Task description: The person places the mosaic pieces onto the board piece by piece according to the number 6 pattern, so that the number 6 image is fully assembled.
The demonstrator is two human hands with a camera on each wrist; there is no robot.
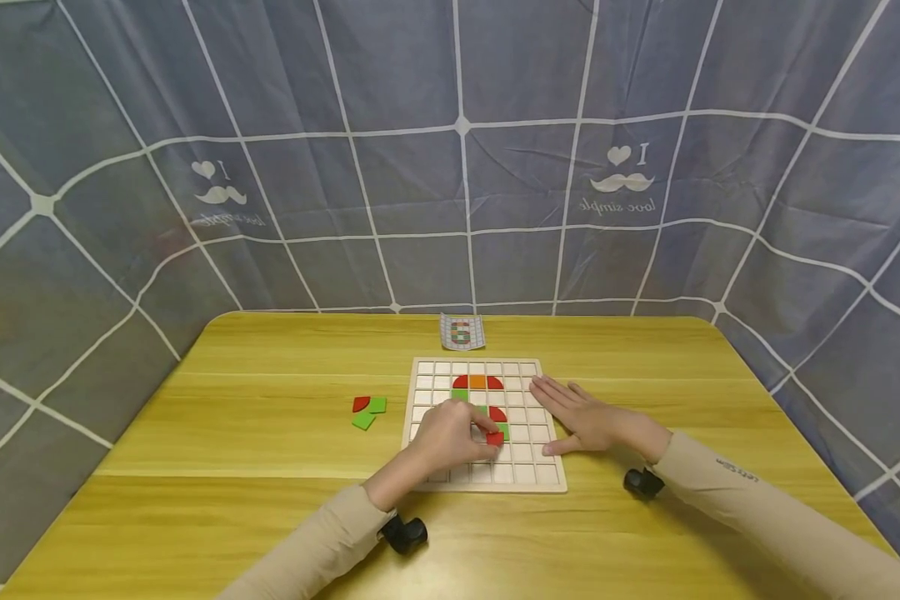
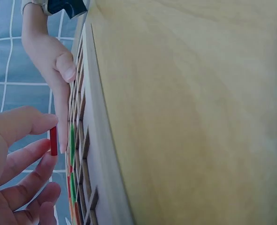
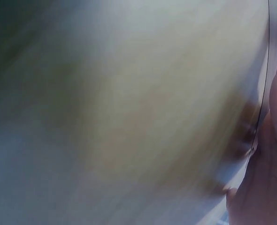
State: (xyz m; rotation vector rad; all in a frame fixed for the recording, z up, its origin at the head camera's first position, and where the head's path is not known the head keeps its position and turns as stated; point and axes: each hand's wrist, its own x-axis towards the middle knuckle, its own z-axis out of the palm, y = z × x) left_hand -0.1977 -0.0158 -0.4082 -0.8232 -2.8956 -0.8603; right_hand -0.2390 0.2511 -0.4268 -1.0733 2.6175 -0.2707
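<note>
My left hand (image 1: 450, 435) is over the wooden grid board (image 1: 532, 475). It pinches a small red tile (image 1: 495, 438) between thumb and fingertips. In the left wrist view the red tile (image 2: 53, 141) stands edge-on, a little off the board. Set in the grid are an orange tile (image 1: 477, 382) between two red rounded tiles, a green tile (image 1: 459, 395) below, another red rounded tile (image 1: 498, 414) and a green one (image 1: 503, 431) under it. My left hand hides some squares. With straight fingers, my right hand (image 1: 588, 421) rests on the board's right edge.
Left of the board lie a loose red rounded tile (image 1: 361, 404) and two green tiles (image 1: 377, 405). Behind the board, a paper card (image 1: 462, 332) shows a coloured grid figure. A grey-blue curtain (image 1: 525, 183) surrounds the back and sides of the yellow wooden table (image 1: 270, 442).
</note>
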